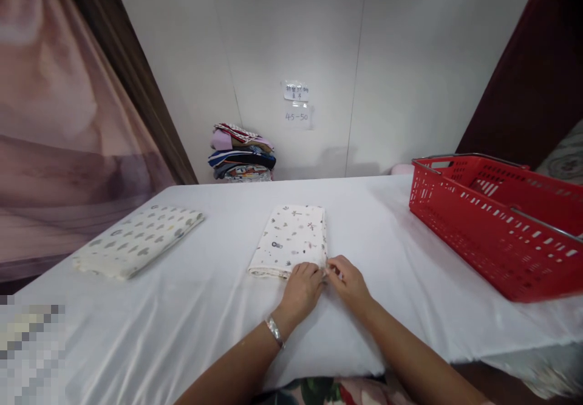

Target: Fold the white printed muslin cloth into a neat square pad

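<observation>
A folded white cloth with small printed figures (pixel 291 238) lies flat in the middle of the white-covered table (pixel 195 332). My left hand (pixel 304 286), with a bracelet at the wrist, rests on its near right corner, fingers bent together over the edge. Close beside it, my right hand (pixel 346 280) pinches the same corner between thumb and fingers. On the left of the table lies a second folded cloth with grey cloud-like shapes (pixel 146 238), touched by neither hand.
A red plastic basket (pixel 492 229) with metal handles stands at the right. Behind the table's far edge is a stack of folded fabrics (pixel 242 153). Paper labels (pixel 297 115) are on the wall. A pink curtain (pixel 59 119) hangs at the left.
</observation>
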Demonstrator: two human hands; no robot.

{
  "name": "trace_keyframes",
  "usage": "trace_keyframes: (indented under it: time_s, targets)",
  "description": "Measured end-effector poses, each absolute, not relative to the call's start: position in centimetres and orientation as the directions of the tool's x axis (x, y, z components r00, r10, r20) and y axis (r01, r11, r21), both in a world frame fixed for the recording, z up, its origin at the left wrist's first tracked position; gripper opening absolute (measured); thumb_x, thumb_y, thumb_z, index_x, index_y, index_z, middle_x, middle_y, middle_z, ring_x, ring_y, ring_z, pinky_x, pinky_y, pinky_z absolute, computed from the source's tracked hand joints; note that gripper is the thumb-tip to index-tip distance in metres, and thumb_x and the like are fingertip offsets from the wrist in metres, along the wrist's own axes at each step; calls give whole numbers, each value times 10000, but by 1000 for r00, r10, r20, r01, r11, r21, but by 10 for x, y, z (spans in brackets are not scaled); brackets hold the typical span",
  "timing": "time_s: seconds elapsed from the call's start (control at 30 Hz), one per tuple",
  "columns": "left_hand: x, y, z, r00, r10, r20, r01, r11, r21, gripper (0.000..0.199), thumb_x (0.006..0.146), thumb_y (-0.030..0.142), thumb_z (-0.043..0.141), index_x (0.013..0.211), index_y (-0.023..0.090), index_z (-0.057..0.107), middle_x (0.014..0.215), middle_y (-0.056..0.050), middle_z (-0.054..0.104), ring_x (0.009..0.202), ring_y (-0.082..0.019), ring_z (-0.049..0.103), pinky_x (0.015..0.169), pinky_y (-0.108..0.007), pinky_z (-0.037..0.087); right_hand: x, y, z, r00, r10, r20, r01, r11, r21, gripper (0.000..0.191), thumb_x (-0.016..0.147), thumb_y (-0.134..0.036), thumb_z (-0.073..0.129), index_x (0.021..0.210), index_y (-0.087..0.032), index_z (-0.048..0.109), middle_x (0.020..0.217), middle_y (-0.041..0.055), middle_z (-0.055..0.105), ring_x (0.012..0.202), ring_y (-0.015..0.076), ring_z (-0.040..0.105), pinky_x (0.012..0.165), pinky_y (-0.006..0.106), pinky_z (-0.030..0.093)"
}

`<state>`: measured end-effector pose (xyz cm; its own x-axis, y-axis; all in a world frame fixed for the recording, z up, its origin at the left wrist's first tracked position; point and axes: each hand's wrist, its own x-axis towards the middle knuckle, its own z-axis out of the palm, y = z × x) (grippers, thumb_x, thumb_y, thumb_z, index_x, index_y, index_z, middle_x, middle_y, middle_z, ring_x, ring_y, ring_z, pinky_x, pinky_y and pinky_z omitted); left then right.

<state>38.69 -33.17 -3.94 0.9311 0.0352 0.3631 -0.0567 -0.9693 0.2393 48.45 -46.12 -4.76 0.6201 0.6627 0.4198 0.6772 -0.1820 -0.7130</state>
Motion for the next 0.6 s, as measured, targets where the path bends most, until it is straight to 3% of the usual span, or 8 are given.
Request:
trace_keyframes:
  time_s: [0.07, 0.17, 0.4, 0.6]
  targets:
    - [386, -331, -40, 928, 33, 371, -67, -965, 253, 147, 817, 126, 504, 916, 207, 577, 898, -38, 575, 891, -191, 505, 825, -365, 415, 482, -461, -46, 508, 703, 498, 788, -146, -599, 206, 879, -254, 425, 971, -230, 607, 977, 60, 595, 906, 186, 545, 790, 309, 458]
    - [381, -327, -39, 930, 27, 366, -73, -964, 256, 151, 829, 132, 486, 922, 208, 577, 901, -40, 574, 891, -189, 506, 820, -357, 412, 481, -463, -48, 418, 761, 496, 857, -149, -493, 223, 884, -230, 415, 985, -233, 614, 1004, 67, 591, 953, 200, 535, 814, 328, 470]
    - [352, -289, -32, 921, 63, 385, -28, -974, 227, 221, 854, 164, 468, 1044, 215, 568, 1029, -63, 601, 1004, -198, 515, 876, -367, 392, 486, -469, -59, 403, 766, 500, 891, -203, -407, 224, 899, -284, 421, 998, -222, 612, 1048, 79, 590, 985, 214, 537, 815, 348, 488]
    - [313, -230, -38, 858, 263, 440, 168, -955, 243, 293, 863, 190, 452, 1135, 219, 557, 1157, -78, 589, 1122, -213, 482, 963, -412, 360, 484, -469, -57, 359, 750, 556, 919, -180, -350, 218, 886, -256, 439, 984, -212, 628, 1016, 82, 606, 975, 222, 544, 826, 367, 480]
